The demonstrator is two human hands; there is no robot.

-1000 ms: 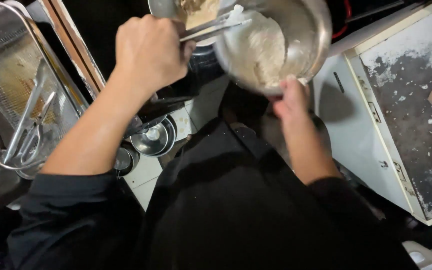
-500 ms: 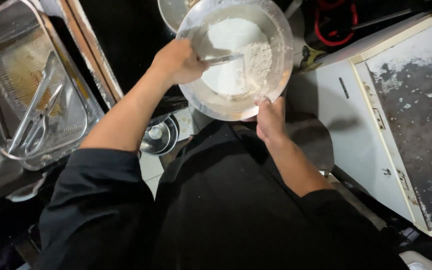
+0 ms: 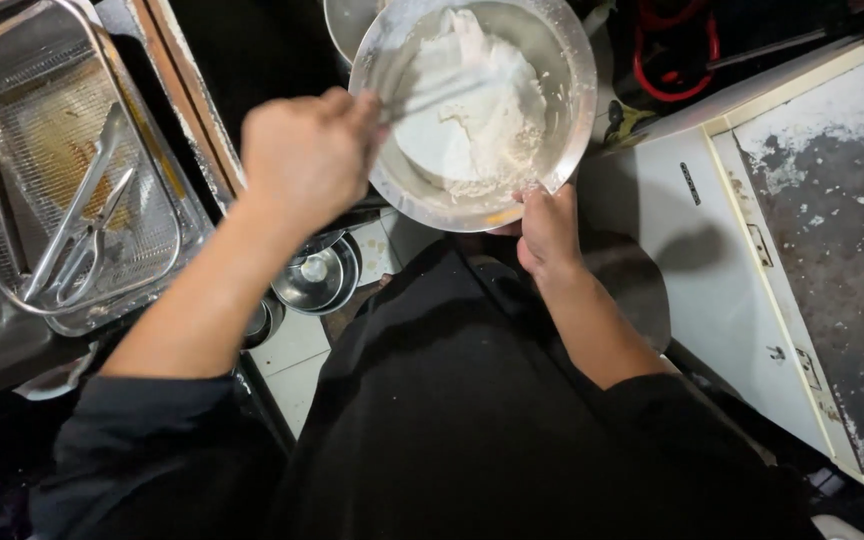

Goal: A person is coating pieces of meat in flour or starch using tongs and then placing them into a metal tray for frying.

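Note:
A round steel bowl (image 3: 564, 90) with white flour or dough (image 3: 472, 110) in it is held in front of me. My right hand (image 3: 549, 228) grips its near rim from below. My left hand (image 3: 307, 150) is closed around a thin metal utensil (image 3: 432, 95), blurred by motion, whose end reaches into the white mass. My sleeves and apron are black.
A steel tray (image 3: 12, 330) with a wire rack and metal tongs (image 3: 77, 235) lies at the left. Small steel cups (image 3: 320, 275) sit below the bowl. A flour-dusted white counter (image 3: 812, 230) stands at the right. A second steel bowl's rim (image 3: 342, 25) shows at the top.
The bowl has come lower and more level in view, and its flour has gathered into a lump. My left hand has shifted left along the rim with the utensil moving.

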